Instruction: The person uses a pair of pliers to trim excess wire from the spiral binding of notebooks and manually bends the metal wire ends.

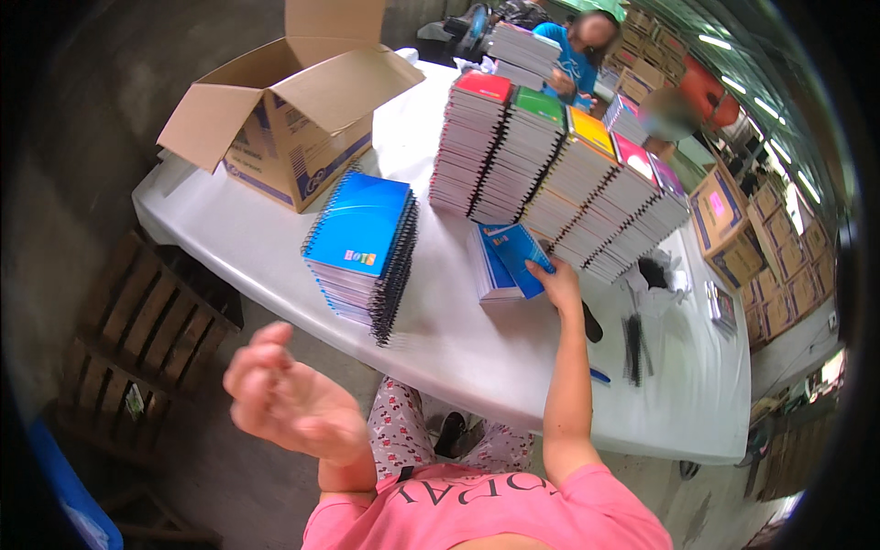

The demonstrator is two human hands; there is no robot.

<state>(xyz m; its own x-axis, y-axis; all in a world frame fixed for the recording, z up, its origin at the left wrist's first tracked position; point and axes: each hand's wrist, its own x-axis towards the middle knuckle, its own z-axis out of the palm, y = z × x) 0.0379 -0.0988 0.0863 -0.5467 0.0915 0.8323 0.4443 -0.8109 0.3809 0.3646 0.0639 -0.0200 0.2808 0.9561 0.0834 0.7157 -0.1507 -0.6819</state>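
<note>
My right hand (557, 282) pinches the edge of a thin blue notebook cover (515, 249), tilted over a short stack of blue-topped notebooks (491, 275). Off the table's front edge, my left hand (291, 399) is raised with loosely bent fingers and an upturned palm, holding nothing; it is slightly blurred. Between the hands, farther in, stands a tall stack of spiral-bound notebooks (360, 220) with a blue top and black coils on its right side. Behind my right hand rise several tall notebook stacks, among them a red-topped stack (463, 151) and a green-topped stack (524, 156).
An open cardboard box (275, 151) sits at the table's far left. Black binding coils (634, 350) and a blue pen (599, 376) lie on the white-covered table (458, 362) at right. A person in a blue shirt (576, 64) is across the table. A wooden chair (137, 339) stands at left.
</note>
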